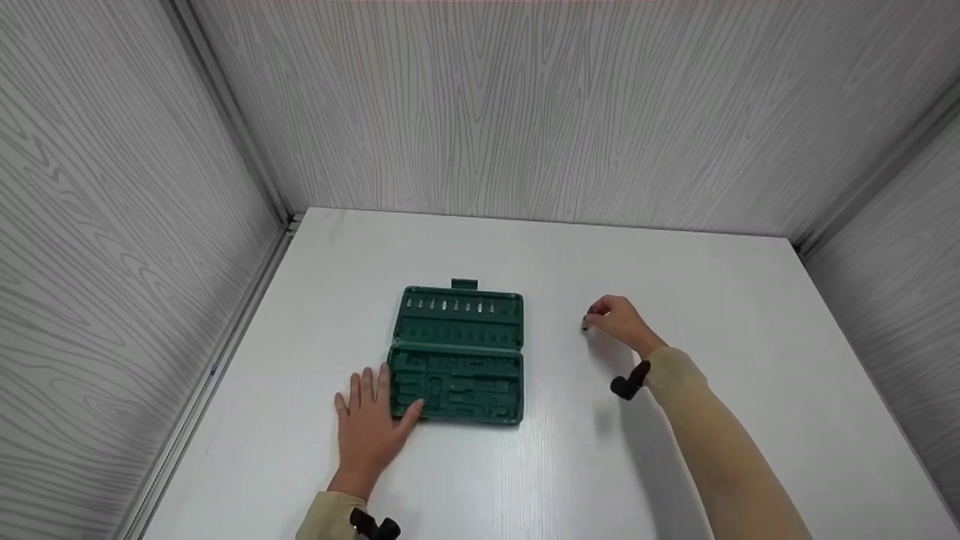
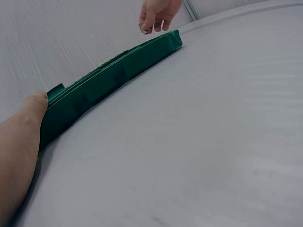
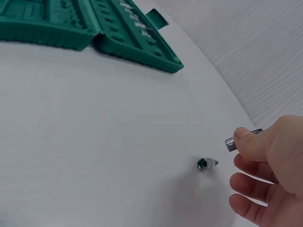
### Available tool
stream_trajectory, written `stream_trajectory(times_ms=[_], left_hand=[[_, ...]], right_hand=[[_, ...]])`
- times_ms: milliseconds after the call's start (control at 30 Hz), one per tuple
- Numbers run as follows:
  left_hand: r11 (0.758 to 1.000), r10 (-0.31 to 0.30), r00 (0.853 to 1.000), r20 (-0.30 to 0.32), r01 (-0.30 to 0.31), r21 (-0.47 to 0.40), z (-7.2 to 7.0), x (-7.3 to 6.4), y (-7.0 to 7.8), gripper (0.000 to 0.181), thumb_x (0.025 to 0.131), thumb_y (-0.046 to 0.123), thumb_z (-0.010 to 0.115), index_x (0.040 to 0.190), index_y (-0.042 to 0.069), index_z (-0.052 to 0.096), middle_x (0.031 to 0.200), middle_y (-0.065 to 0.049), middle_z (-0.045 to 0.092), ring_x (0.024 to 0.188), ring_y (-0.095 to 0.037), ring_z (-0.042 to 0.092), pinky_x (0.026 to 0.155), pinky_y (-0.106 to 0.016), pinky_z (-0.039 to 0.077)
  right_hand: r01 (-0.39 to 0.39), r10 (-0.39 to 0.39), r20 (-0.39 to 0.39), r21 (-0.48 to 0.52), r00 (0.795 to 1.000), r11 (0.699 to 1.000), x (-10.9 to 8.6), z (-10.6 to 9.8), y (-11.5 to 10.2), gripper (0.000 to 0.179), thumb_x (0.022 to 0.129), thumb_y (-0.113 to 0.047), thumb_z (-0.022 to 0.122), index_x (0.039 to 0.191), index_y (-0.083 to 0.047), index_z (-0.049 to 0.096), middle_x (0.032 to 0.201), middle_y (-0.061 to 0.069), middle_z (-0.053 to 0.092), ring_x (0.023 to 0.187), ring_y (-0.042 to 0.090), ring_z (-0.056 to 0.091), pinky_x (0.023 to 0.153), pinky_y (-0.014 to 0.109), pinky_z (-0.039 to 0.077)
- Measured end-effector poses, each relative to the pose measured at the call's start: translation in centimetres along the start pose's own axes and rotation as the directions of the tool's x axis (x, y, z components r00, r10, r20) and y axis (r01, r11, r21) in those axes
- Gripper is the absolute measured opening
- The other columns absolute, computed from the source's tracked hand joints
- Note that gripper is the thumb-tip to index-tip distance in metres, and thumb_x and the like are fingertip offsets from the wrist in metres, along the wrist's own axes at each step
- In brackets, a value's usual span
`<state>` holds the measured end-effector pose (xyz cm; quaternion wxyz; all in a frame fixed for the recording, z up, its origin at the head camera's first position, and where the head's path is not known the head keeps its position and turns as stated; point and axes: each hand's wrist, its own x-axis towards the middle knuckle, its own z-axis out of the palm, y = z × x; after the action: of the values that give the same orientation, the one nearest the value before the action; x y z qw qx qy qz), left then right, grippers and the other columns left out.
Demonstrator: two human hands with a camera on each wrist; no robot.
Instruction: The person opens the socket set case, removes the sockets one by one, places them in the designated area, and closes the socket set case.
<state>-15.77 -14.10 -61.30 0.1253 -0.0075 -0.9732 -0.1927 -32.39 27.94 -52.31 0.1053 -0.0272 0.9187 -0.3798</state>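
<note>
A green plastic case (image 1: 459,346) lies unfolded on the white table, with a row of small metal bits (image 1: 444,305) standing in its far half. The near half shows moulded, unfilled recesses. My left hand (image 1: 369,431) rests flat at the case's near left corner, fingers spread, the thumb over the near rim. To the right of the case, my right hand (image 1: 618,321) pinches a small shiny metal bit socket (image 3: 230,144) between thumb and forefinger, partly hidden by the thumb. Below it, a second bit socket (image 3: 205,164) lies on the table with its hollow end showing.
The white table (image 1: 555,465) is enclosed by grey wood-grain panels (image 1: 480,112) at the back and both sides. The case's latch tab (image 1: 464,284) sticks out from its far edge. A black wrist camera (image 1: 630,380) sits on the right sleeve.
</note>
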Motion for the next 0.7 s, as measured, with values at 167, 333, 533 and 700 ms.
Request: stream_trajectory(times_ms=[167, 333, 533, 700], left_hand=[[1.0, -0.002, 1.0, 0.001, 0.002, -0.008, 0.0, 0.1, 0.0, 0.092, 0.083, 0.074, 0.036, 0.148, 0.01, 0.024, 0.148, -0.022, 0.025, 0.138, -0.039, 0.013, 0.104, -0.062, 0.006], [1.0, 0.002, 1.0, -0.008, -0.002, -0.004, 0.1, 0.1, 0.0, 0.092, 0.083, 0.073, 0.037, 0.148, 0.009, 0.024, 0.148, -0.022, 0.026, 0.137, -0.039, 0.014, 0.104, -0.062, 0.006], [1.0, 0.015, 1.0, -0.02, -0.015, -0.004, 0.1, 0.1, 0.0, 0.091, 0.084, 0.071, 0.041, 0.147, 0.008, 0.026, 0.147, -0.023, 0.027, 0.137, -0.039, 0.016, 0.104, -0.062, 0.008], [1.0, 0.003, 1.0, -0.002, -0.003, 0.0, -0.1, 0.1, 0.1, 0.091, 0.084, 0.071, 0.039, 0.148, 0.009, 0.024, 0.148, -0.022, 0.025, 0.137, -0.038, 0.014, 0.104, -0.061, 0.006]], right_hand=[[-0.037, 0.04, 0.044, -0.069, 0.998, 0.997, -0.2, -0.2, 1.0, 0.02, 0.089, -0.016, 0.062, 0.099, 0.002, 0.062, 0.096, 0.013, 0.059, 0.087, 0.024, 0.052, 0.074, 0.035, 0.043], [-0.035, 0.04, 0.052, -0.103, 0.998, 0.994, -0.3, -0.3, 1.6, 0.018, 0.088, -0.013, 0.062, 0.096, 0.003, 0.062, 0.097, 0.015, 0.059, 0.089, 0.027, 0.053, 0.076, 0.038, 0.044], [-0.049, 0.056, 0.057, -0.12, 0.997, 0.992, -0.3, -0.4, 2.1, 0.018, 0.088, -0.014, 0.063, 0.094, 0.003, 0.063, 0.098, 0.015, 0.06, 0.09, 0.027, 0.053, 0.078, 0.038, 0.043], [-0.057, 0.063, 0.051, -0.11, 0.997, 0.992, -0.3, -0.3, 2.1, 0.018, 0.089, -0.015, 0.06, 0.093, 0.003, 0.062, 0.101, 0.016, 0.06, 0.09, 0.027, 0.053, 0.077, 0.037, 0.044]])
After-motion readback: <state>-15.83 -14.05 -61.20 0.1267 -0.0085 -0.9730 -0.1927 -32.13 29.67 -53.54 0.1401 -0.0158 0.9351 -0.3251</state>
